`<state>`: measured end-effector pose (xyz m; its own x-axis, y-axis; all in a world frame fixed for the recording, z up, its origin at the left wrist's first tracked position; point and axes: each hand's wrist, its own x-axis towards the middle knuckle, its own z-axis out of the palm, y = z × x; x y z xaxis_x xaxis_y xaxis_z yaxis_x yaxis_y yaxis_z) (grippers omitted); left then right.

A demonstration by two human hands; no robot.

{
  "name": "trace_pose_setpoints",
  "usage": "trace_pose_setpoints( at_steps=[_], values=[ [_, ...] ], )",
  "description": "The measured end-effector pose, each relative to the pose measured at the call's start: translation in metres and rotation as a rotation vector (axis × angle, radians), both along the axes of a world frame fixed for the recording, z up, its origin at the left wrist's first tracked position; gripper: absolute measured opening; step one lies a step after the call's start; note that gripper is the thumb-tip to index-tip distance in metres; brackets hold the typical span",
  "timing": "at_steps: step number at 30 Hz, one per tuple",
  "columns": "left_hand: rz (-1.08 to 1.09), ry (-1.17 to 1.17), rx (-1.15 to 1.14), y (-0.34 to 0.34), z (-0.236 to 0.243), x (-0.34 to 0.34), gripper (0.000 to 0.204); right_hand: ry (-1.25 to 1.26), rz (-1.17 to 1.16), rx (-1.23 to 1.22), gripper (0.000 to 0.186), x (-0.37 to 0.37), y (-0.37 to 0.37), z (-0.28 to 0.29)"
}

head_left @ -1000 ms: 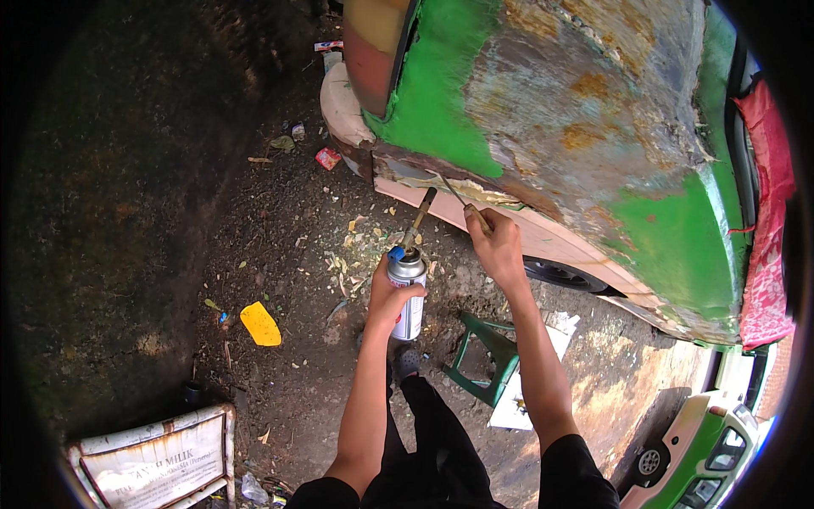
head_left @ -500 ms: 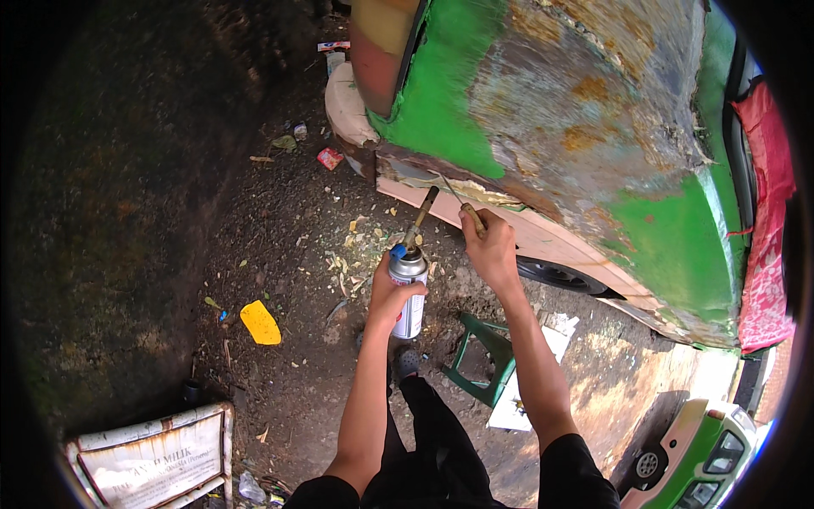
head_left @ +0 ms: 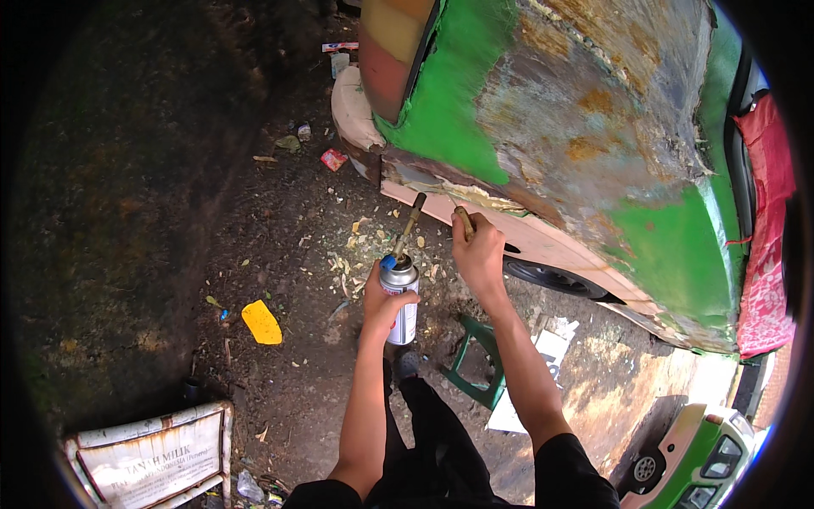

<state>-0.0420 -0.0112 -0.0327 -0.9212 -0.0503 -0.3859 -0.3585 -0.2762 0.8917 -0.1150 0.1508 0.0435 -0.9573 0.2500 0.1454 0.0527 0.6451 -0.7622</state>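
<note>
My left hand (head_left: 376, 307) is wrapped round a silver and white gas canister with a blow torch (head_left: 405, 321) on top. The torch has a blue knob and a brass tube pointing up toward the lower edge of the vehicle body (head_left: 543, 110). No flame can be made out. In my right hand (head_left: 480, 259) is a scraper (head_left: 463, 220) with a wooden handle; its blade is hard to make out from here. Both tools stand a little apart from the pink lower panel (head_left: 483, 219). Above that, the bodywork is green with bare, rusty, scraped patches.
A green plastic stool (head_left: 486, 393) stands beside my right forearm. Flakes of scraped material (head_left: 360, 242) litter the dirt. A yellow piece (head_left: 261, 322) lies to the left, and a white framed sign (head_left: 157, 462) stands lower left. Another green and white vehicle (head_left: 695, 458) is lower right.
Both hands have drawn slightly left and back from the panel. The scraper's thin blade, seen before against the panel's seam, no longer shows clearly.
</note>
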Motion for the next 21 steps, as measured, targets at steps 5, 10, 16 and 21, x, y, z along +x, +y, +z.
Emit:
trace_pose_setpoints(
  at_steps=[5, 10, 16, 21],
  values=[
    [0.111, -0.021, -0.038, -0.026, 0.006, 0.023, 0.053, 0.0, -0.017, 0.055, 0.024, 0.003, -0.011, -0.01],
    [0.188, -0.041, -0.042, -0.043, 0.007, 0.031, 0.053, 0.07, 0.001, 0.064, 0.026, 0.0, -0.023, -0.021],
    [0.263, -0.032, -0.038, -0.047, 0.013, 0.04, 0.053, -0.025, 0.022, 0.063, 0.027, 0.0, -0.01, -0.007],
    [0.21, -0.032, -0.04, -0.042, 0.024, 0.046, 0.052, 0.004, 0.027, 0.101, 0.028, -0.016, -0.01, -0.023]
  ],
)
